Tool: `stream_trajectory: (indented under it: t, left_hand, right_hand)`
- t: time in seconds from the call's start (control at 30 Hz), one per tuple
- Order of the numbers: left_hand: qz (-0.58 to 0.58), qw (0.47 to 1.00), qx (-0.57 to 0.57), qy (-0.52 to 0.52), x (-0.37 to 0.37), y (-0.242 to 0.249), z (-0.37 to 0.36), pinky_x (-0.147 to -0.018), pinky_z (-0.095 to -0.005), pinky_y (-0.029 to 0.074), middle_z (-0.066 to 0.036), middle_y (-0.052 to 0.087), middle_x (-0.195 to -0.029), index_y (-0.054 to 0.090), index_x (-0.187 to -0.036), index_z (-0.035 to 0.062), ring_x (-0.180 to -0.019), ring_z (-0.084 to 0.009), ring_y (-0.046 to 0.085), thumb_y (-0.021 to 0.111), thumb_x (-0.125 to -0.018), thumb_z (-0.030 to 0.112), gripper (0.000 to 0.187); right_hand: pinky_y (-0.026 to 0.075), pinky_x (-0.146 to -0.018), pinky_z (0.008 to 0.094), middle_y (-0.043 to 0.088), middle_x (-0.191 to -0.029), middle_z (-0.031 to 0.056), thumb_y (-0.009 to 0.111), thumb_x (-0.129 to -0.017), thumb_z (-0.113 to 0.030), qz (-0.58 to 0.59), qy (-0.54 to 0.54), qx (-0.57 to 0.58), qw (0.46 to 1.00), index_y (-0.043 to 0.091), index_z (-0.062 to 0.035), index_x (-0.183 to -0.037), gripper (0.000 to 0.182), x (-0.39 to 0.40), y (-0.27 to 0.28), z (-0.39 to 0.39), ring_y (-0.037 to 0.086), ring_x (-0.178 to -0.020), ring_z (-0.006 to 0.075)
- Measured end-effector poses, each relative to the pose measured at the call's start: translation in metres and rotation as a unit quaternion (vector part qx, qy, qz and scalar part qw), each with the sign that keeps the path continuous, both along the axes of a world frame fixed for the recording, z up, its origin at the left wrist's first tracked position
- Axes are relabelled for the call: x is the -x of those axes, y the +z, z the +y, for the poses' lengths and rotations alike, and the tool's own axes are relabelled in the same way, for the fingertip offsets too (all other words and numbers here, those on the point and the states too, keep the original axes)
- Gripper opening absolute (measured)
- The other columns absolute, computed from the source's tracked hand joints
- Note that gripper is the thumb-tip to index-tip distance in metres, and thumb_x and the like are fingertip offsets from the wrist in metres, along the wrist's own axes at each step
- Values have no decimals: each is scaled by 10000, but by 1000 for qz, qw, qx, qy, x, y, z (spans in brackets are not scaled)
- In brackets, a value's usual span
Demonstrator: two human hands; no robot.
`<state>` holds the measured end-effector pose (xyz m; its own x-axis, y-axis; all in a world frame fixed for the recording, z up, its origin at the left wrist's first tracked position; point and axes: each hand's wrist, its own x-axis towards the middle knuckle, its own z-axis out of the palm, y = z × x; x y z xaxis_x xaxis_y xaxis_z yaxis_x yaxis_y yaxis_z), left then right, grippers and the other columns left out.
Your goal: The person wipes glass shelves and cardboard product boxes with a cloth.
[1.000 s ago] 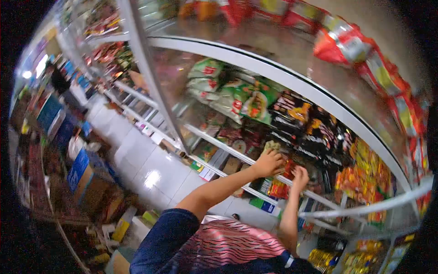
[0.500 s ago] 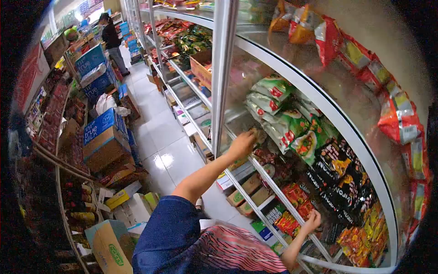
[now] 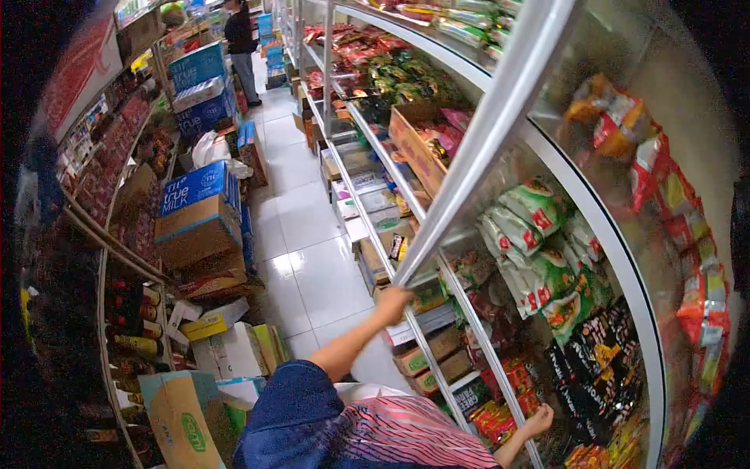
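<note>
My left hand (image 3: 393,306) is closed around the lower end of a slanting metal post (image 3: 484,148), where it meets the shelf's front rail. Lower right, my right hand (image 3: 537,422) hovers by the inner rail (image 3: 488,356) with its fingers curled in, and nothing shows between them. Red and orange packets (image 3: 500,418) lie just left of it. Beyond it are black snack bags (image 3: 598,375), and farther up the shelf lie green and white bags (image 3: 527,234) in a heap.
Cartons (image 3: 426,359) stand below the rails. An open cardboard box (image 3: 418,148) sits farther along the shelf. Across the tiled aisle (image 3: 301,211) are stacked milk cartons (image 3: 199,211). A person (image 3: 241,51) stands at the far end. Red packets (image 3: 703,313) hang along the right wall.
My left hand has moved back from the green and white bags to the metal post. My right hand's fingers have curled in more. The view has shifted, so the shelf appears farther right.
</note>
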<state>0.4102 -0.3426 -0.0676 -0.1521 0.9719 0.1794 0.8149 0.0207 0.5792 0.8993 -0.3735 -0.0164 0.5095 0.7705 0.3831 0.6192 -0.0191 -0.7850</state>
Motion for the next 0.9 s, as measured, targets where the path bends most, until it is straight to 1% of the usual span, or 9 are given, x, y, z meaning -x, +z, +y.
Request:
stream_trajectory:
  t: [0.33, 0.4, 0.47, 0.53, 0.63, 0.7, 0.73, 0.8, 0.9]
  left_hand:
    - [-218, 842, 60, 490, 187, -86, -255, -677, -378, 453, -170, 584, -818, 600, -831, 18, -742, -311, 562, 593, -670, 237, 272]
    - [-416, 772, 0, 480, 215, -229, -301, -666, -347, 451, -151, 597, -777, 593, -827, -16, -707, -278, 571, 583, -695, 248, 295]
    - [-359, 752, 19, 553, 190, -188, -283, -653, -327, 449, -112, 602, -747, 591, -857, -17, -688, -247, 573, 568, -720, 257, 307]
    - [-582, 658, 8, 478, 181, -89, -265, -631, -317, 450, -83, 587, -770, 589, -853, 2, -700, -208, 564, 557, -735, 249, 276]
    - [-589, 688, -76, 417, 194, -66, -222, -634, -286, 441, -59, 556, -788, 572, -839, 36, -715, -165, 543, 545, -753, 242, 225]
    - [-681, 607, -88, 401, 189, 32, -178, -676, -274, 432, -54, 545, -823, 552, -847, 66, -766, -147, 528, 534, -765, 236, 190]
    - [-660, 639, -138, 370, 190, 30, -159, -706, -271, 429, -42, 543, -845, 540, -880, 90, -801, -152, 526, 507, -788, 269, 203]
    - [-784, 539, -119, 284, 196, 32, -125, -732, -294, 426, -36, 547, -903, 535, -918, 105, -841, -161, 528, 472, -820, 307, 233]
    - [-832, 498, -121, 212, 189, 77, -77, -768, -306, 414, -37, 548, -950, 524, -966, 116, -887, -164, 525, 438, -846, 332, 262]
  right_hand:
    - [418, -676, 292, 545, -852, 86, 506, -798, -48, 71, 352, 74, 930, 538, -11, -979, 187, 302, 14, 43, 514, -770, 177]
    - [416, -654, 265, 526, -825, 55, 516, -772, -2, 9, 513, 45, 857, 528, -25, -994, 224, 384, 37, 42, 515, -744, 145]
    - [429, -690, 314, 538, -860, 93, 583, -681, -32, -10, 640, 36, 767, 562, -43, -946, 266, 455, 45, 38, 526, -787, 231]
    - [427, -721, 335, 495, -1005, 102, 628, -648, -119, -14, 738, 65, 672, 535, -73, -1017, 383, 510, 45, 26, 509, -849, 259]
    - [365, -887, 398, 397, -1163, 151, 655, -675, -278, -180, 805, 18, 566, 456, -123, -1149, 537, 566, 67, 2, 429, -1031, 324]
    - [352, -900, 404, 399, -1161, 160, 662, -675, -269, -173, 816, 34, 550, 434, -128, -1168, 561, 585, 69, -6, 406, -1059, 340]
    - [339, -912, 410, 401, -1158, 169, 670, -675, -261, -165, 827, 57, 534, 413, -132, -1186, 586, 590, 66, -7, 382, -1088, 356]
    - [337, -915, 422, 400, -1163, 172, 675, -668, -219, -143, 825, 73, 542, 396, -140, -1196, 602, 594, 48, 4, 381, -1101, 355]
    - [353, -902, 406, 420, -1135, 163, 626, -653, -50, -56, 758, 63, 647, 447, -140, -1163, 548, 587, 49, 40, 419, -1039, 358]
